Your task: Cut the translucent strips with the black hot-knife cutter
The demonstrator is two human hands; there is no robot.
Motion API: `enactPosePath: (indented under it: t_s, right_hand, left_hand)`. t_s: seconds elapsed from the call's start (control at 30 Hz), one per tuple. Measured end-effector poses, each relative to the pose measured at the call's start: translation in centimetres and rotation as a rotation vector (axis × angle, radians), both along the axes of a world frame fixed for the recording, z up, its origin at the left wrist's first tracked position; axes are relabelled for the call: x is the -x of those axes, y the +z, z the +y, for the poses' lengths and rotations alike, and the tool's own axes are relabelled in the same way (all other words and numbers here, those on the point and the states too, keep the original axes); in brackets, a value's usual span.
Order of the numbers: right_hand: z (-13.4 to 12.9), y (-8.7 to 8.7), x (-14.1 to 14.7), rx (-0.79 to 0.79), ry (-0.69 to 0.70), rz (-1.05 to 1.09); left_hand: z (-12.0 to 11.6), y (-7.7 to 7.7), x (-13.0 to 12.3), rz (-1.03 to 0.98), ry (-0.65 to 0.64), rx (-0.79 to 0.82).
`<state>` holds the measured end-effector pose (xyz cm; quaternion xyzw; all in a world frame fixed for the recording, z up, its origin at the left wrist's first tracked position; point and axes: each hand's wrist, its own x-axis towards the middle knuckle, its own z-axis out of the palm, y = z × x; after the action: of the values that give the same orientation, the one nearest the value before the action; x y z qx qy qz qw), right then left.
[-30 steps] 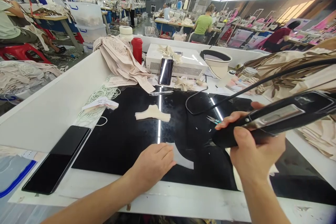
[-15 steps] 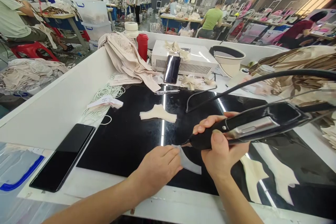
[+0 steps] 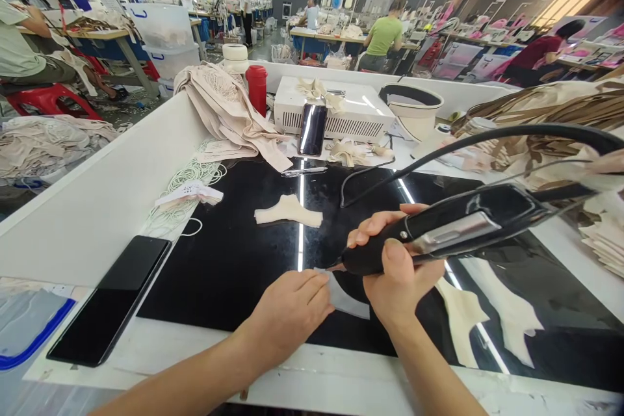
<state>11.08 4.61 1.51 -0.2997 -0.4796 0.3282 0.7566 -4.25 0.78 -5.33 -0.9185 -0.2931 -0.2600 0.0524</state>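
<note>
Near the front edge of the glossy black sheet (image 3: 219,279), the left hand (image 3: 295,305), fingers together, pins the thin pale-grey curved piece (image 3: 348,301), stretching rightward; the right hand's (image 3: 402,276) fingers wrap the black corded tool (image 3: 458,224).

Bare left hand (image 3: 291,309), rounded knuckles (image 3: 298,283) behind its fingers (image 3: 319,292), bare right hand (image 3: 402,289), broad thumb (image 3: 397,260) beside its fingers (image 3: 373,229), slim bare forearms (image 3: 205,367) behind
</note>
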Motion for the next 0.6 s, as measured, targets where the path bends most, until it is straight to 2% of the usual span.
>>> enactPosePath:
  t_s: [0.23, 0.43, 0.6]
  right_hand:
    - [0.09, -0.15, 0.38, 0.006, 0.023, 0.007]
    - [0.19, -0.05, 0.69, -0.006, 0.041, 0.054]
    - [0.38, -0.64, 1.01, 0.016, 0.072, 0.028]
  left_hand:
    - [0.11, 0.41, -0.1, -0.026, 0.007, -0.03]
    - [-0.07, 0.18, -0.13, -0.013, 0.009, -0.031]
    - [-0.06, -0.09, -0.25, -0.007, 0.02, -0.029]
